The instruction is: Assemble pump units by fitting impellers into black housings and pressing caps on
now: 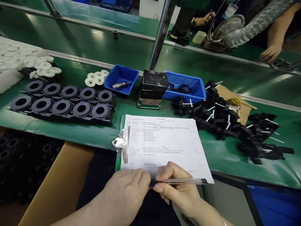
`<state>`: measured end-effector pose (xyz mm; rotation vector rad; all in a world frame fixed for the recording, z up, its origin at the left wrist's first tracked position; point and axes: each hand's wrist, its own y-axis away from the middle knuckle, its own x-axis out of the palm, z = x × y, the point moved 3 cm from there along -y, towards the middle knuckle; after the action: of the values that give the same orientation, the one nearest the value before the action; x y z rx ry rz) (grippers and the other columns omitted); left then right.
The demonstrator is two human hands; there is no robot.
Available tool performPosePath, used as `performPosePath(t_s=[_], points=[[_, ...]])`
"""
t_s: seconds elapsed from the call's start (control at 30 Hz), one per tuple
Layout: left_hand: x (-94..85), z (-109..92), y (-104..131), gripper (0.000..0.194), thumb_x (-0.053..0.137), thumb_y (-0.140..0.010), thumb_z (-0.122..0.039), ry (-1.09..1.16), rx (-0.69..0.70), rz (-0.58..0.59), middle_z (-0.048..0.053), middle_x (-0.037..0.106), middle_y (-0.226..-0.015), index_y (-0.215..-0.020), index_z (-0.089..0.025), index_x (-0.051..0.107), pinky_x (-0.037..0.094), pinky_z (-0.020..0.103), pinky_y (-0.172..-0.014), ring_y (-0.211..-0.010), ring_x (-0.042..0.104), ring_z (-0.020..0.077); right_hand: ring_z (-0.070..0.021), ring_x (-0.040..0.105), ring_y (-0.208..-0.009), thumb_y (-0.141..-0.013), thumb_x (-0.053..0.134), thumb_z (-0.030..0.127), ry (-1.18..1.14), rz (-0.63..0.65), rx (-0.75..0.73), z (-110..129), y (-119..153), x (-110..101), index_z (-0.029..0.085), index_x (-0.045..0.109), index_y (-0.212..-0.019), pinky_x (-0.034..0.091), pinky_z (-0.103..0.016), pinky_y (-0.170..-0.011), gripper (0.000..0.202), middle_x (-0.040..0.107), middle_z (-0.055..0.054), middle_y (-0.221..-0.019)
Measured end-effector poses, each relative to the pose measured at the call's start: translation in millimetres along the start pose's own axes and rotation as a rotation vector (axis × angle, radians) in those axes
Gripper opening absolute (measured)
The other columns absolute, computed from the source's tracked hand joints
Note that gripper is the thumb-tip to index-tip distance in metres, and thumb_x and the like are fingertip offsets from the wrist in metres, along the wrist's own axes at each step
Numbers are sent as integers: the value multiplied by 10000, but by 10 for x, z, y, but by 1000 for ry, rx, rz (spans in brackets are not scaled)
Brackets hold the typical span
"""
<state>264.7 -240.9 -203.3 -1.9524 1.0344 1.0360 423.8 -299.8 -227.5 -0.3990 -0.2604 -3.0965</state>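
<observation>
My right hand [178,185] pinches a ballpoint pen [183,181] with a clear barrel and a dark end, held level over the bottom edge of a printed sheet [164,138]. Closed around the pen's left end is my left hand [129,188]; its fingers hide the tip, and whether a cap is there cannot be seen. The sheet lies on a green clipboard [118,161], under the silver clip [121,142] on its left side. Both hands are at the near edge of the paper.
Black ring-topped housings [63,108] stand in two rows at left, near white rings [95,78]. Behind the clipboard are a blue bin [121,78] with a screwdriver, a black block [154,83] and a cable bin [185,86]. Black parts [223,119] lie right. A co-worker's hand [271,53] shows beyond.
</observation>
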Motion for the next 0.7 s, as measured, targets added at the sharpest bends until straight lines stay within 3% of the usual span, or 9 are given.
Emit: performPosePath(t_s=[0.17, 0.27, 0.33, 0.4, 0.47, 0.53, 0.63, 0.7], points=[[43, 58, 33, 251, 320, -934, -71, -2, -28, -19, 1, 562, -633, -793, -211, 473, 362, 307, -458, -487, 534, 179, -38, 481, -390, -856, 738, 253, -37, 27, 19, -72, -94, 25, 184, 534, -818, 339, -171, -389, 218, 579, 52, -616], [81, 90, 12, 278, 323, -1009, -173, 111, -126, 30, -6, 594, -629, -804, -205, 509, 394, 281, -459, -490, 563, 166, -53, 486, -412, -837, 757, 255, 20, 18, -2, -61, -191, 37, 176, 603, -846, 353, -183, -398, 173, 576, 50, -589], [78, 121, 24, 206, 389, -1031, -282, 210, -216, 69, 3, 684, -743, -994, -195, 573, 466, 259, -515, -569, 635, 163, -74, 529, -497, -807, 789, 264, 96, 12, -39, -6, -263, 34, 176, 651, -829, 406, -201, -455, 165, 597, 26, -626], [12, 175, 92, 313, 464, -1015, -368, 281, -299, 33, 35, 747, -990, -1287, -218, 507, 534, 253, -631, -737, 708, 175, -107, 591, -641, -804, 794, 273, 159, -24, -110, 111, -327, -20, 184, 668, -792, 485, -233, -572, 155, 609, -2, -723], [-94, 263, 236, 391, 494, -998, -397, 342, -389, -39, 51, 732, -1146, -1359, -248, 476, 550, 254, -726, -873, 721, 188, -146, 643, -770, -864, 731, 292, 133, -115, -189, 287, -362, -164, 194, 639, -766, 545, -296, -701, 166, 591, -15, -830], [-169, 370, 442, 265, 471, -1000, -405, 435, -472, -41, 33, 747, -1038, -1154, -243, 613, 531, 243, -733, -843, 708, 181, -181, 679, -819, -925, 644, 306, 75, -250, -236, 486, -341, -407, 201, 591, -774, 573, -374, -765, 192, 580, -19, -916], [-106, 500, 761, 348, 441, -1006, -416, 596, -530, 106, -5, 710, -698, -817, -220, 659, 476, 231, -684, -686, 653, 158, -129, 605, -601, -955, 580, 330, 126, -493, -284, 723, -167, -887, 220, 560, -832, 534, -326, -583, 166, 597, -11, -911], [65, 539, 907, 349, 465, -996, -423, 677, -568, 230, -15, 702, -619, -811, -215, 675, 443, 230, -650, -631, 627, 151, -85, 447, -471, -956, 573, 371, 338, -667, -278, 771, 19, -1210, 224, 572, -858, 379, -246, -445, 176, 574, 6, -784]])
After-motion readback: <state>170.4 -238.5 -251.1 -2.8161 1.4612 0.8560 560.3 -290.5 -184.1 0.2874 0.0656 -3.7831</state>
